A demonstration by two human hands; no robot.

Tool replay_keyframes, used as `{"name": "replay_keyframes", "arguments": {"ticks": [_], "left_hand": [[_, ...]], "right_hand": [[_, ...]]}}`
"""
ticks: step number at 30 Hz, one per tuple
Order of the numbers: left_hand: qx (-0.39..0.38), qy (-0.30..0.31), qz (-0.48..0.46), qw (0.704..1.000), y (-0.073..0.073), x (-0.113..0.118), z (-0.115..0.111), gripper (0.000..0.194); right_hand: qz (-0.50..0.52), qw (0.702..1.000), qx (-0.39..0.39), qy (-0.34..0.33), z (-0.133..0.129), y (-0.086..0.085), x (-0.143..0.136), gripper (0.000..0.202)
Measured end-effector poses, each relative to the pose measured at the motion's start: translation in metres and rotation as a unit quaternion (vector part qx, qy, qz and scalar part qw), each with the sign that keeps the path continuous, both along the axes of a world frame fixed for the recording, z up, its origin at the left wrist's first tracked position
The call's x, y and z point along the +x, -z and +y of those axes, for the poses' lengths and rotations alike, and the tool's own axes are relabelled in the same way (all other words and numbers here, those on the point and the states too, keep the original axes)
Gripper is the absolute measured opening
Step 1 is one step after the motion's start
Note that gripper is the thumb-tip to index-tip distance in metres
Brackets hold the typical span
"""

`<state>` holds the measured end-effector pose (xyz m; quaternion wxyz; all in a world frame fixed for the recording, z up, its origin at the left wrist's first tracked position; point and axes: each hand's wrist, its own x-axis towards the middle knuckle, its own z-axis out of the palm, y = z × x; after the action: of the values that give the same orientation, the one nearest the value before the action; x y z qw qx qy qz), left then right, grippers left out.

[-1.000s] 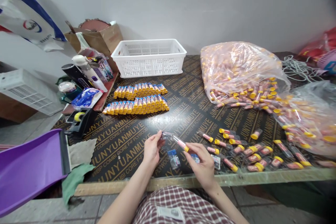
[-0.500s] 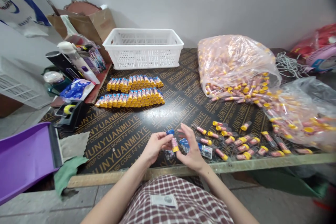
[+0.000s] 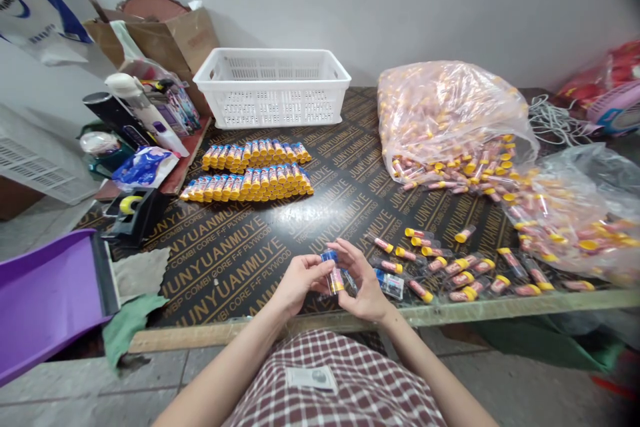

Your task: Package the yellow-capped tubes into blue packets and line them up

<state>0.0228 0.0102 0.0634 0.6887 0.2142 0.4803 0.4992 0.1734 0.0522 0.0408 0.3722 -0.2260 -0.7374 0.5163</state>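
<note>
Clock refs are from the hands, 12 = far side of desk (image 3: 240, 233).

Yellow-capped tube (image 3: 335, 280) is in the left hand (image 3: 299, 283), just above the desk near its front edge: left fingers pinch it from the side. Tube is near upright, slightly tilted, yellow end low, blue band at top. Right hand (image 3: 367, 290) is cupped round its 3 o'clock side, thumb by the yellow end, fingers up by the blue band; can't tell if they grip.

Flat blue printed wrappers (image 3: 393, 285) lie just beside the right hand at 3, partly hidden by it. Loose tubes (image 3: 460, 278) are scattered beyond them, also at 3. Large translucent bag (image 3: 445, 107) at 1-2, on its side, tubes at its mouth.

Two stacked rows of blue-and-yellow tubes (image 3: 250, 185) sit at 10-11, well apart from the hands. White plastic basket (image 3: 280, 107) behind them at 11. Tape dispenser (image 3: 133, 217) at 9-10, purple dustpan (image 3: 45, 300) at 9.
</note>
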Motion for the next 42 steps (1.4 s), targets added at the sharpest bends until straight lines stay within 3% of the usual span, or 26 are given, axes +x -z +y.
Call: {"name": "replay_keyframes", "arguments": {"ticks": [16,19,21,23,26,28,31,33,36,38,42], "left_hand": [[0.008,-0.020,0.016,1.000,0.001,0.002,-0.002,0.034],[0.012,-0.011,0.044,0.999,0.010,-0.004,0.004,0.035],[0.014,-0.036,0.127,0.991,0.022,-0.016,0.014,0.036],[0.015,-0.080,0.284,0.955,0.037,-0.030,0.027,0.038],[0.013,-0.079,0.524,0.848,0.053,-0.049,0.044,0.040],[0.013,-0.046,0.606,0.794,0.056,-0.053,0.048,0.041],[0.029,-0.041,0.657,0.753,0.053,-0.048,0.038,0.039],[0.056,-0.031,0.678,0.733,0.051,-0.039,0.024,0.030],[0.101,0.061,0.684,0.719,0.054,-0.025,0.004,0.019],[0.097,0.104,0.673,0.726,0.059,-0.018,-0.003,0.012],[0.065,0.090,0.643,0.758,0.064,-0.013,-0.002,0.009]], "right_hand": [[0.041,0.999,-0.019,-0.027,0.000,0.000,-0.002,0.084],[0.008,0.999,-0.004,-0.032,0.005,0.001,0.000,0.086],[-0.033,0.999,0.024,-0.005,0.014,0.004,0.004,0.090],[-0.078,0.993,0.052,0.075,0.027,0.009,0.012,0.090],[-0.173,0.958,0.095,0.207,0.049,0.020,0.028,0.076],[-0.238,0.929,0.134,0.250,0.063,0.028,0.042,0.059],[-0.292,0.901,0.159,0.280,0.077,0.040,0.064,0.041],[-0.313,0.891,0.153,0.292,0.082,0.047,0.077,0.038],[-0.341,0.879,0.145,0.301,0.086,0.055,0.090,0.031],[-0.347,0.877,0.142,0.301,0.088,0.057,0.092,0.026],[-0.323,0.891,0.138,0.289,0.084,0.048,0.086,0.027]]}}
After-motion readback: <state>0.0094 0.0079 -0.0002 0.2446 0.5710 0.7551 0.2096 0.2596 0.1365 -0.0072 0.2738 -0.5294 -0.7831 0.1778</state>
